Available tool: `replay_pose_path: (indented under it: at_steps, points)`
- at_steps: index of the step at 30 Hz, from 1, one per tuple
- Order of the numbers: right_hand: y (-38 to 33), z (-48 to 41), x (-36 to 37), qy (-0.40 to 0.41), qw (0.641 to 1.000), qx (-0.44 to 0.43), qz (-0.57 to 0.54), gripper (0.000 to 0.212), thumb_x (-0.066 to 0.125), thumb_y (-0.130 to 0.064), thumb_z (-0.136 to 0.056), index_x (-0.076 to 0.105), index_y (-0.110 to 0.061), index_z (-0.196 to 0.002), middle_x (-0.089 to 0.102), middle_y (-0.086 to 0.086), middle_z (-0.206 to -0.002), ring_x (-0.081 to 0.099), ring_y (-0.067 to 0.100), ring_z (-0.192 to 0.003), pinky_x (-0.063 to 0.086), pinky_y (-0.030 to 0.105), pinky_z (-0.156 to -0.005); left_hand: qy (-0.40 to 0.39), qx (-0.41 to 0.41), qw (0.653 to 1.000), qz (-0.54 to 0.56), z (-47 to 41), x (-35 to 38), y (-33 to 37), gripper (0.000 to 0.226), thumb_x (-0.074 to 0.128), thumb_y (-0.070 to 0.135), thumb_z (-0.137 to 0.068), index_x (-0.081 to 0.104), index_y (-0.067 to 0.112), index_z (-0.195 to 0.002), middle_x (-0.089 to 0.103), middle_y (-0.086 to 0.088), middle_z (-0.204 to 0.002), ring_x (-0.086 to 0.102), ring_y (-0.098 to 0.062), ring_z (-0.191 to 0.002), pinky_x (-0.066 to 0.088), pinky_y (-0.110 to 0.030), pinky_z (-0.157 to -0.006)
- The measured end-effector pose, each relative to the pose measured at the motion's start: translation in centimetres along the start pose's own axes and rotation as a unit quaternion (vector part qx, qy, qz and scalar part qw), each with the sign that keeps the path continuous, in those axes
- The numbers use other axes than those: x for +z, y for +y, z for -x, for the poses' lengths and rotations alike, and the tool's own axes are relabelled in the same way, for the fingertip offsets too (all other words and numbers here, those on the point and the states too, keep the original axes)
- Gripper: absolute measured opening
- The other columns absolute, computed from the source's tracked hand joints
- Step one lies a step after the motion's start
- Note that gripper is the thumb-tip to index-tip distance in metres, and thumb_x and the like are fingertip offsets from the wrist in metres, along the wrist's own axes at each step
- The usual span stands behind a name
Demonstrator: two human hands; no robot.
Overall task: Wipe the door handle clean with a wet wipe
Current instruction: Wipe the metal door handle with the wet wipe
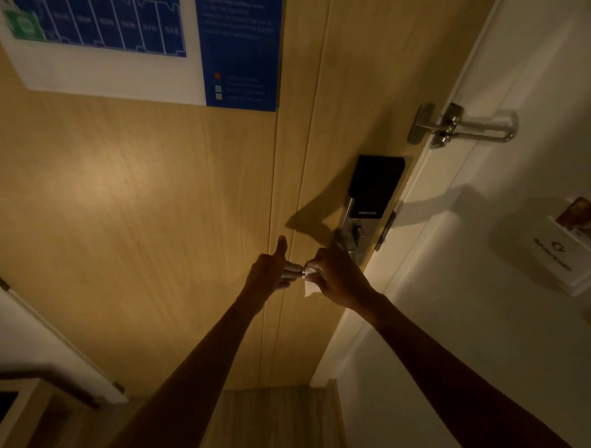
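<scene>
A metal lever door handle (295,270) sticks out leftward from the smart lock plate (358,228) on a wooden door (152,195). My left hand (267,275) grips the handle's free end, thumb raised. My right hand (336,276) is closed around a white wet wipe (311,285), pressed onto the handle's middle; a corner of the wipe hangs below my fingers. Most of the handle's shaft is hidden under my right hand.
A black lock housing (376,180) sits above the plate. A metal swing-bar door guard (461,127) bridges door and white frame. A blue evacuation plan (140,45) hangs on the door. A wall-mounted key-card holder (563,248) is at right. Furniture edge (25,400) lower left.
</scene>
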State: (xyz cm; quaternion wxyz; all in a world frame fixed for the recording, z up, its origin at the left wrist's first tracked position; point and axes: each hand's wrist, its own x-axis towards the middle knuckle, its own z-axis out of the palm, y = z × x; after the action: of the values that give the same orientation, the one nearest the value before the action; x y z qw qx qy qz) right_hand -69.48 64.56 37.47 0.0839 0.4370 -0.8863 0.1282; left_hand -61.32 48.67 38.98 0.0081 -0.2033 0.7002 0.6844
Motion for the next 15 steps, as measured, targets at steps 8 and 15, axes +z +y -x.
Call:
replay_pose_path:
  at_steps: [8, 15]
  points:
    - [1.7, 1.8, -0.2, 0.029, 0.999, -0.015, 0.035, 0.019, 0.066, -0.027, -0.088, 0.068, -0.016, -0.104, 0.062, 0.004, -0.113, 0.057, 0.017, -0.108, 0.052, 0.032, -0.091, 0.013, 0.003, 1.0, -0.007, -0.1, 0.0, -0.2, 0.074, 0.025, 0.06, -0.095, 0.074, 0.004, -0.097, 0.075, -0.012, -0.1, 0.07, -0.018, -0.093, 0.055, -0.033, -0.087]
    - [0.9, 2.4, 0.7, 0.064, 0.997, 0.043, -0.01, 0.021, 0.066, -0.022, -0.089, 0.069, -0.013, -0.108, 0.057, 0.01, -0.124, 0.056, 0.021, -0.115, 0.051, 0.033, -0.093, 0.03, 0.013, 0.999, 0.002, 0.0, 0.5, -0.3, 0.071, 0.028, 0.058, -0.095, 0.074, 0.004, -0.098, 0.074, -0.011, -0.099, 0.069, -0.016, -0.091, 0.054, -0.027, -0.078]
